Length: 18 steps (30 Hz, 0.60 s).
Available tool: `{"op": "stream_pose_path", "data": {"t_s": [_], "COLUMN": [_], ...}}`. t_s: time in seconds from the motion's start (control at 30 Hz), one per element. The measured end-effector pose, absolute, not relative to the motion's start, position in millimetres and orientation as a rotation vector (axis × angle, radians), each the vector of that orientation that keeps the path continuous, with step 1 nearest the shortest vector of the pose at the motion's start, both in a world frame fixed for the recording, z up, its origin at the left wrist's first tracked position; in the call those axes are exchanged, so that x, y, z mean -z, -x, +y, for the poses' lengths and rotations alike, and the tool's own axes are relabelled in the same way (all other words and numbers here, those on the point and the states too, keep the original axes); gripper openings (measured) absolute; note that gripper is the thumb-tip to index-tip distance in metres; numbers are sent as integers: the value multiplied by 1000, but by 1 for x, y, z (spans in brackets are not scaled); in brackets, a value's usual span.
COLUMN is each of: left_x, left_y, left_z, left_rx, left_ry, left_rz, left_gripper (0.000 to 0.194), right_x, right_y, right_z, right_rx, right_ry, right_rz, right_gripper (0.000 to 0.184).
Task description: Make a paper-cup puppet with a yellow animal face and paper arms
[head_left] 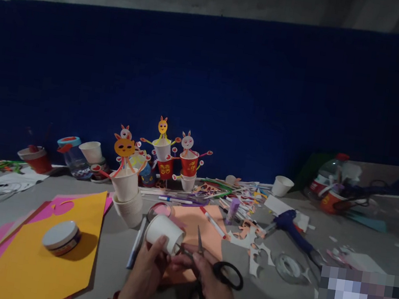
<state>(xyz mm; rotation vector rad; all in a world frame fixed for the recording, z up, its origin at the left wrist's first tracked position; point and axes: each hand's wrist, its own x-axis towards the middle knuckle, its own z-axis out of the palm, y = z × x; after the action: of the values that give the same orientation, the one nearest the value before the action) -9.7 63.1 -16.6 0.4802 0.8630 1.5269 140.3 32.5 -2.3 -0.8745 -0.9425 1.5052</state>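
Observation:
A white paper cup (pixel 163 231) lies tipped on its side in my left hand (pixel 149 264), its mouth facing right. My left fingers are closed around its lower side. Black-handled scissors (pixel 229 275) are in my right hand (pixel 209 277), their blades spread apart. One blade points up, while the other reaches the cup's rim; whether it is inside the mouth I cannot tell. Beneath both hands lies an orange paper sheet (pixel 196 213). Left of the cup is a blue-and-white marker (pixel 136 244). Behind it sits a round clear container (pixel 159 209).
Paper-cup figures with animal faces (pixel 124 148) stand on stacked cups (pixel 128 209). A lidded jar (pixel 61 237) rests on yellow card (pixel 35 250) at left. To the right are a blue glue gun (pixel 295 231), clear tape (pixel 289 267), paper scraps (pixel 246 238) and a purple glue stick (pixel 232 211).

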Motion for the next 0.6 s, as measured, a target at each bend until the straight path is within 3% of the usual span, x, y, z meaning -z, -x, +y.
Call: {"op": "stream_pose_path", "data": {"t_s": [0.3, 0.6], "left_x": [19, 3], "left_y": [13, 5], "left_z": [64, 58], "left_rx": [-1394, -1468], "left_ry": [-526, -568], "left_rz": [862, 801], "left_gripper": [47, 45], "right_x": [1, -1], "right_y": [-158, -145], "right_z": [33, 34], "right_rx": [-1309, -1427], "right_ry": [750, 852], "right_rz": [-1502, -1162], "right_gripper": [49, 57]}}
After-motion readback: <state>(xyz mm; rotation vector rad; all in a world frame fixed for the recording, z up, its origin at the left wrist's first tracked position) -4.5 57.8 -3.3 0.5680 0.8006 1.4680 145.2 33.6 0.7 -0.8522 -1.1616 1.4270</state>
